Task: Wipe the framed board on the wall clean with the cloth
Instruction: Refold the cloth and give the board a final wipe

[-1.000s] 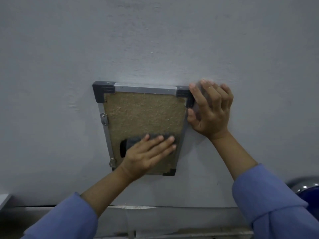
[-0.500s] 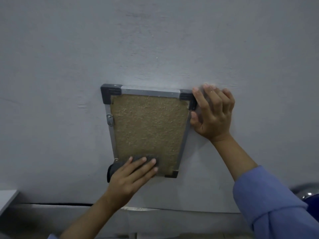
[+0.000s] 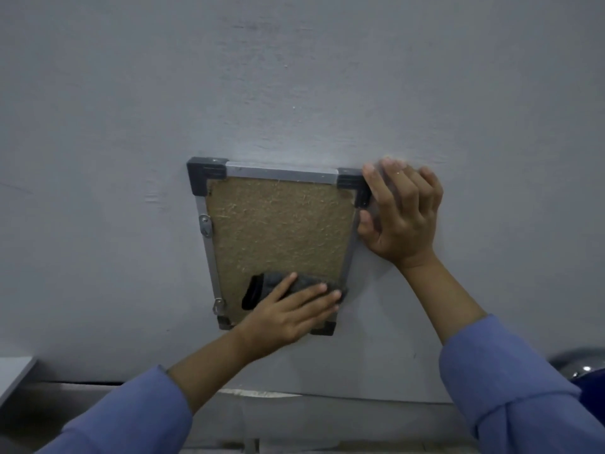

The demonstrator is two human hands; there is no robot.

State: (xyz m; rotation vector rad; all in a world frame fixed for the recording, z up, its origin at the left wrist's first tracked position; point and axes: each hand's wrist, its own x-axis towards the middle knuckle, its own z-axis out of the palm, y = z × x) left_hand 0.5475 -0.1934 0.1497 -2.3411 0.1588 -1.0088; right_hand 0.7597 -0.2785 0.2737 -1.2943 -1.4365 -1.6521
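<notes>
The framed board (image 3: 281, 231) hangs flat on the grey wall (image 3: 294, 77), a brown fibrous panel inside a thin metal frame with dark plastic corner caps. A dark grey cloth (image 3: 278, 283) lies against its lower part. Half a second ago the cloth sat at the bottom-left corner and partly off the frame; now it is further right and a little higher, spread across the bottom strip as far as the right rail.

The left hand (image 3: 288, 316) presses the cloth to the board with its fingers (image 3: 314, 294) straight and laid flat, close together. The right hand (image 3: 401, 217) is where it was before, against the wall beside the board's top-right corner, fingers gently bent, thumb touching the right rail and forefinger resting by the corner cap.

The left hand hides most of the bottom rail and much of the cloth. Both blue sleeves (image 3: 517, 388) are cut off by the picture's lower edge. At the far right a shiny rounded object (image 3: 579, 363) is only partly in view and hard to make out. A pale slab (image 3: 14, 371) shows at the left edge.
</notes>
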